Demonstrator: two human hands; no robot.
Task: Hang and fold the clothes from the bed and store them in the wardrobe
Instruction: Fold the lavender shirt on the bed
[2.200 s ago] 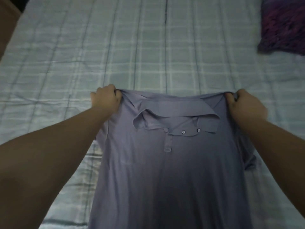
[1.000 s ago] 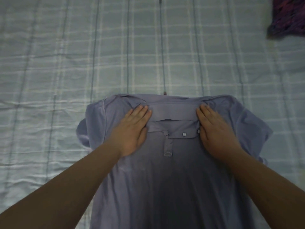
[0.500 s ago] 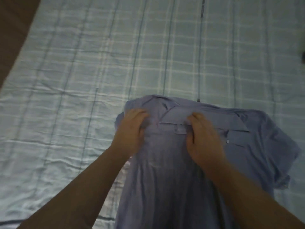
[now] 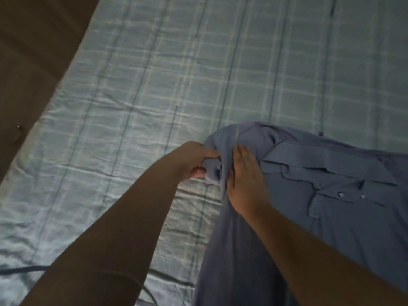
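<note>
A blue-grey polo shirt [image 4: 326, 219] lies front side up on the bed, collar away from me, its placket buttons showing at the right. My left hand [image 4: 192, 161] pinches the shirt's bunched left sleeve at the shoulder edge. My right hand [image 4: 244, 182] lies flat, fingers straight, pressing on the shirt's left shoulder beside the collar. The lower part of the shirt runs out of view at the bottom.
The bed sheet [image 4: 176, 85] is pale blue with a plaid pattern and wrinkled. A dark floor [image 4: 33, 51] shows beyond the bed's left edge. A dark cord-like line [image 4: 28, 269] crosses the sheet at the lower left.
The shirt was laid down and smoothed with both hands. Now my left hand has moved out to pinch the left sleeve, my right hand has shifted to the left shoulder, and the view has swung left.
</note>
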